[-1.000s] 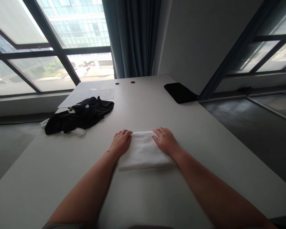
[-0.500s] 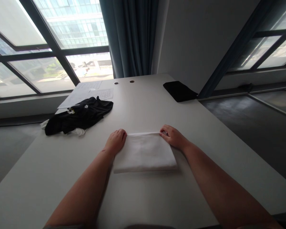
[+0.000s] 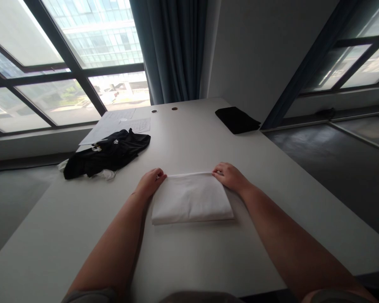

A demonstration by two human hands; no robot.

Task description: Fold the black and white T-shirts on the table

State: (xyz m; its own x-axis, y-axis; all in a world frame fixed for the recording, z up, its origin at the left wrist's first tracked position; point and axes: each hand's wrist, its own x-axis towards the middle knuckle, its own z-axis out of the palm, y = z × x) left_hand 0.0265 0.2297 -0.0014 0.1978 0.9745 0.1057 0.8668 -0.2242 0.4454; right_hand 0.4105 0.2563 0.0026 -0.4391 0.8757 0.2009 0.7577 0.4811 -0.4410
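One white cloth (image 3: 192, 198), folded, perhaps creased

Straight ahead of the folded white cloth (image 3: 191, 200), there's a broad open lane running up the desk (image 3: 186, 147) to the curtain (image 3: 173, 54) and wall (image 3: 259, 50) beyond its far end! Over on the left, the rumpled black garment (image 3: 110, 153) blocks the way to the papers (image 3: 109, 124) behind it, but a gap separates it from the left hand (image 3: 153, 180). Far right, the black folded item (image 3: 238, 120) narrows that side; from the right hand (image 3: 229, 176) out to the desk's right edge, open room!
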